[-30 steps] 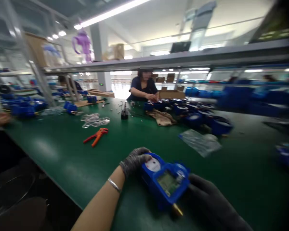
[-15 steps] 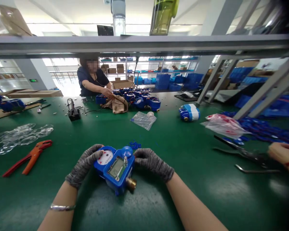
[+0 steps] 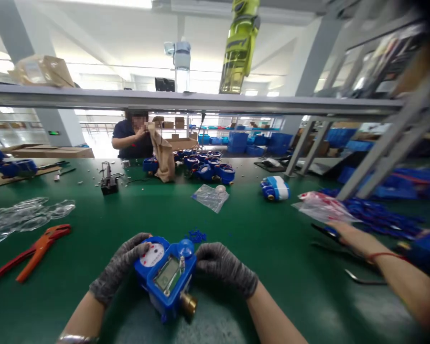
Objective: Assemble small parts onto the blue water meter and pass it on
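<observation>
A blue water meter (image 3: 166,277) with a white dial, a small screen and a brass fitting rests on the green table (image 3: 265,248) close in front of me. My left hand (image 3: 118,267), in a grey knit glove, grips its left side by the dial. My right hand (image 3: 224,267), gloved the same way, holds its right side by the round blue cap. Several tiny blue parts (image 3: 197,235) lie just behind the meter.
Orange-red pliers (image 3: 30,252) and clear plastic lenses (image 3: 28,215) lie at left. A co-worker's bare arm (image 3: 387,272) reaches over metal tools at right. Across the table a person lifts a tan cloth (image 3: 162,153) beside several blue meters (image 3: 208,169). A plastic bag (image 3: 209,196) lies mid-table.
The view swung right, then tilted up. Both my hands stay on the meter. The co-worker's arm at right reached further in, and the person opposite lifted the tan cloth.
</observation>
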Demonstrator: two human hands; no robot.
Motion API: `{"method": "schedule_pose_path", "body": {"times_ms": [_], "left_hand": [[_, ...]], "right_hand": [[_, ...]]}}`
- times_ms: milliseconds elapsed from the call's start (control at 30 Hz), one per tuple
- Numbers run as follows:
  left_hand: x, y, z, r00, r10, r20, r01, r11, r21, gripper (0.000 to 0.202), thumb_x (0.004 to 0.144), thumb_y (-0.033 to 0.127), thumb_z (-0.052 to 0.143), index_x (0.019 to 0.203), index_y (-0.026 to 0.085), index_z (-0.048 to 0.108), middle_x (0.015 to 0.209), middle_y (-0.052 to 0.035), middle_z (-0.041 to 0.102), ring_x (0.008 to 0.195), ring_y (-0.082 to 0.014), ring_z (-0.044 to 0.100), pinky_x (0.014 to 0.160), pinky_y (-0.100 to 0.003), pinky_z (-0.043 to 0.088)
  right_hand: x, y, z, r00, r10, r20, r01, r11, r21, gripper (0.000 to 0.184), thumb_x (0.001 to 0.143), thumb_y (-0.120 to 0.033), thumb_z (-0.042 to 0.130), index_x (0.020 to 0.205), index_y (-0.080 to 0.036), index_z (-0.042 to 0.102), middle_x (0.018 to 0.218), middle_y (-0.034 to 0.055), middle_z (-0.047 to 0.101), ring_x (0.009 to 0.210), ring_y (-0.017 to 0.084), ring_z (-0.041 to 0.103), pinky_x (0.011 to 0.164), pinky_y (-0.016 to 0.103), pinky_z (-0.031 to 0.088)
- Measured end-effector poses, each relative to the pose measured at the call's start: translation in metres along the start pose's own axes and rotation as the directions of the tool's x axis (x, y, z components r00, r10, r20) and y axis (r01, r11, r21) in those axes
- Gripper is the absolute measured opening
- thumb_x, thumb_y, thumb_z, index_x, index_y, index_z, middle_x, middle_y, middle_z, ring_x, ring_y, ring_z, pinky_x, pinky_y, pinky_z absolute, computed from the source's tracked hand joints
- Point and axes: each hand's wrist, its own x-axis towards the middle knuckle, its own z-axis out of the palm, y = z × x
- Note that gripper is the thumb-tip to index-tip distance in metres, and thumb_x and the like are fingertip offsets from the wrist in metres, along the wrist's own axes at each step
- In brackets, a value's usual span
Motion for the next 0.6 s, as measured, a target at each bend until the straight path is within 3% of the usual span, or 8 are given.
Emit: {"method": "schedule_pose_path", "body": {"times_ms": [133, 267, 467, 600], "left_hand": [[0.008, -0.006, -0.008, 0.999, -0.029, -0.03, 0.03, 0.999, 0.028, 0.054, 0.073, 0.032, 0.078, 0.121, 0.022, 0.054, 0.119, -0.005, 0.065, 0.105, -0.0231, 0.064, 0.083, -0.029, 0.058], [0.013, -0.012, -0.013, 0.994, -0.078, -0.072, 0.077, 0.997, -0.013, 0.058, 0.066, 0.031, 0.083, 0.119, 0.026, 0.059, 0.121, -0.0036, 0.065, 0.107, -0.0262, 0.064, 0.078, -0.029, 0.06], [0.016, -0.02, -0.018, 0.995, -0.064, -0.083, 0.064, 0.998, -0.003, 0.059, 0.058, 0.039, 0.087, 0.112, 0.032, 0.065, 0.119, 0.0055, 0.066, 0.112, -0.0335, 0.06, 0.077, -0.036, 0.061], [0.034, -0.03, -0.034, 0.996, -0.02, -0.086, 0.025, 0.998, 0.063, 0.073, 0.047, 0.038, 0.092, 0.114, 0.032, 0.064, 0.126, -0.0023, 0.062, 0.112, -0.0331, 0.061, 0.074, -0.033, 0.062]], "right_hand": [[-0.002, -0.009, -0.002, 0.997, -0.058, -0.053, 0.052, 0.993, -0.111, 0.014, 0.077, -0.023, 0.07, 0.085, -0.011, 0.072, 0.081, 0.0022, 0.066, 0.074, 0.011, 0.058, 0.066, 0.018, 0.046], [-0.005, -0.018, -0.005, 1.0, -0.016, 0.015, 0.017, 0.993, -0.116, 0.016, 0.077, -0.022, 0.068, 0.088, -0.011, 0.073, 0.083, 0.0024, 0.067, 0.075, 0.01, 0.06, 0.067, 0.018, 0.047], [0.001, -0.004, 0.002, 0.989, 0.146, -0.036, -0.142, 0.986, 0.09, 0.027, 0.073, -0.031, 0.074, 0.089, -0.01, 0.069, 0.083, 0.002, 0.064, 0.075, 0.01, 0.058, 0.068, 0.019, 0.047], [0.003, 0.004, 0.008, 0.932, 0.361, 0.043, -0.353, 0.869, 0.346, 0.048, 0.061, -0.038, 0.082, 0.096, -0.011, 0.065, 0.088, 0.0044, 0.063, 0.075, 0.013, 0.06, 0.067, 0.022, 0.049]]}}
